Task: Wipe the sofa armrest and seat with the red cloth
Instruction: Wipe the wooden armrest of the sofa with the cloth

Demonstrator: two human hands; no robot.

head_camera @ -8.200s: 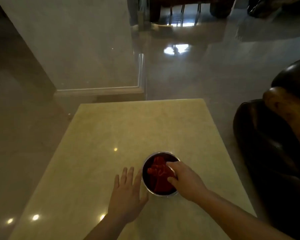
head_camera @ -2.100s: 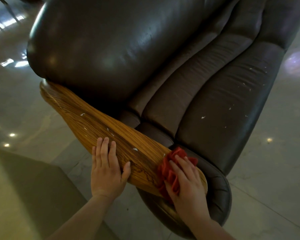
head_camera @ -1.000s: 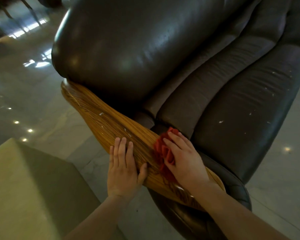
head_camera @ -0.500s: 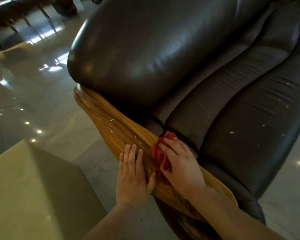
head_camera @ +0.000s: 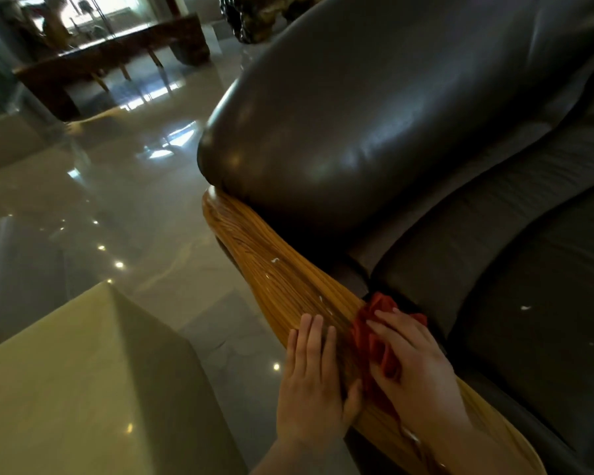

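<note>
Two hands: both lie on the curved, wood-grained armrest [head_camera: 288,286] of the dark leather sofa [head_camera: 374,114].
Left hand [head_camera: 314,385]: flat on the wood, fingers straight and close together, gripping nothing.
Right hand [head_camera: 415,365]: fingers spread, palm pressing the crumpled red cloth [head_camera: 374,323] down — no pinch.
Cloth position: on the armrest's inner edge, just beside the left hand, touching the seat cushion [head_camera: 528,320].
Specks: small white bits on the wood beyond the hands and on the seat.
Nearby: pale stone table [head_camera: 83,371] at the left — glossy tiled floor [head_camera: 117,200] beyond.
</note>
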